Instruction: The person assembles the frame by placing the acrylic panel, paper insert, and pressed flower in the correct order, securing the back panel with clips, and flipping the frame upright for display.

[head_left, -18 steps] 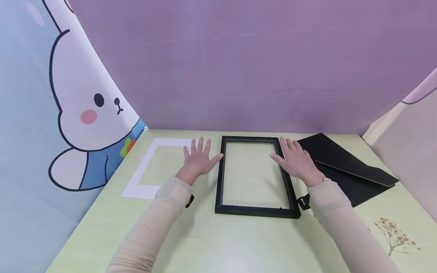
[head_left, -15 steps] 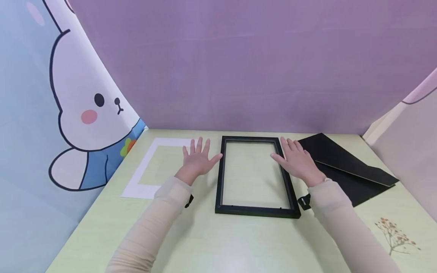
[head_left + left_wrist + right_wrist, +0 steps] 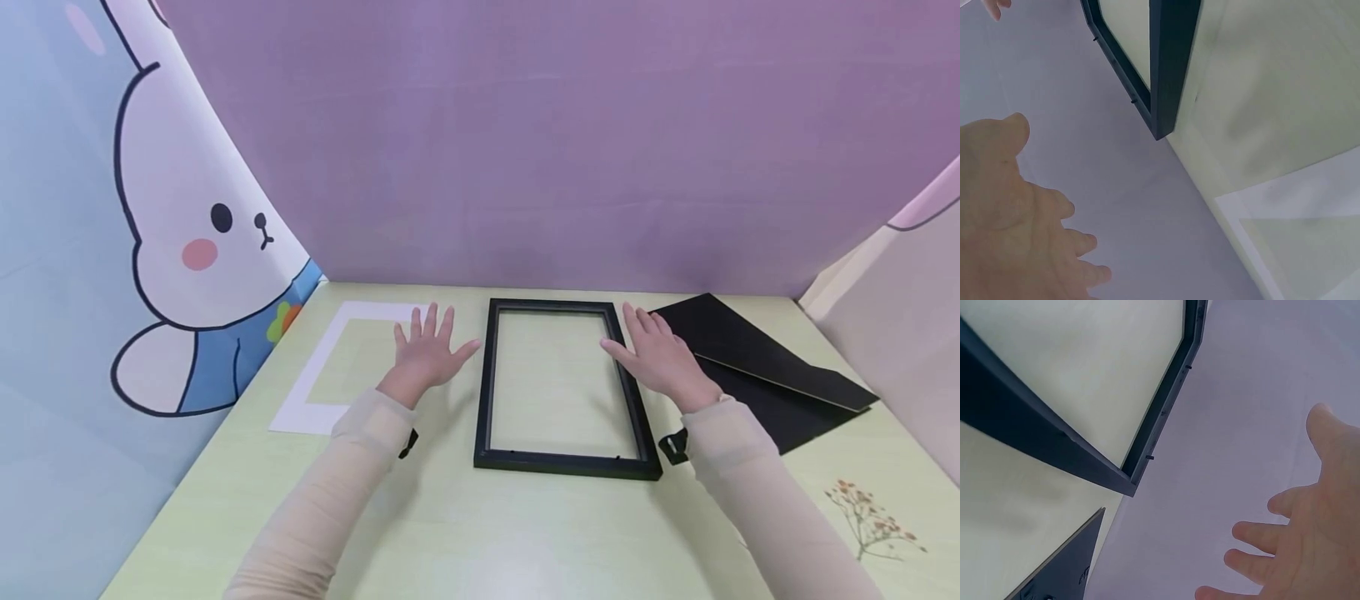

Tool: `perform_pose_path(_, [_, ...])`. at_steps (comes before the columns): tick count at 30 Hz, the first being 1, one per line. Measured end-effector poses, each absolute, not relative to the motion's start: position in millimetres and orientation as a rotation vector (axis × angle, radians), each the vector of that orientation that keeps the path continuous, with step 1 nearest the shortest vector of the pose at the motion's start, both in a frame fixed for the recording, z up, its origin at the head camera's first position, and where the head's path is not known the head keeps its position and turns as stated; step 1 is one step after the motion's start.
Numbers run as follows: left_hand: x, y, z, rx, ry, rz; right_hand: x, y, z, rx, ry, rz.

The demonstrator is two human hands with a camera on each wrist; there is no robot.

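Observation:
A black picture frame lies flat on the table, its opening showing the pale surface or glass; I cannot tell which. To its left my left hand hovers with fingers spread, its thumb just short of the frame's left side. My right hand is held over the frame's right side, fingers straight and thumb pointing inward. Both palms hold nothing, and in the left wrist view the left hand is apart from the frame. The right wrist view shows the right hand apart from it too.
A white mat border lies on the left of the table, partly behind the left hand. Black backing board, with a raised flap, lies on the right. A printed plant sprig decorates the near right. A purple cloth wall closes the back.
My left hand has drifted slightly left, away from the frame. My right hand has shifted slightly right. The frame, mat border and backing board stay in place; the head view has turned a little.

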State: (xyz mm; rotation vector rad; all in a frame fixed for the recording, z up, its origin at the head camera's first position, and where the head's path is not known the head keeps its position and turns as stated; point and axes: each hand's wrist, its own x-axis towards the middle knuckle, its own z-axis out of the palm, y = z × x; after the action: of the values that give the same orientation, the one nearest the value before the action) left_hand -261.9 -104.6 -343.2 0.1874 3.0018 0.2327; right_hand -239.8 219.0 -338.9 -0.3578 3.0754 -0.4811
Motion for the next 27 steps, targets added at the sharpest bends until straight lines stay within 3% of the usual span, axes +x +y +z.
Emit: perform_pose_path(27, [-256.1, -119.5, -349.8, 0.155, 2.992, 0.312, -237.5, 226.0, -348.7, -0.384, 3.055, -0.552])
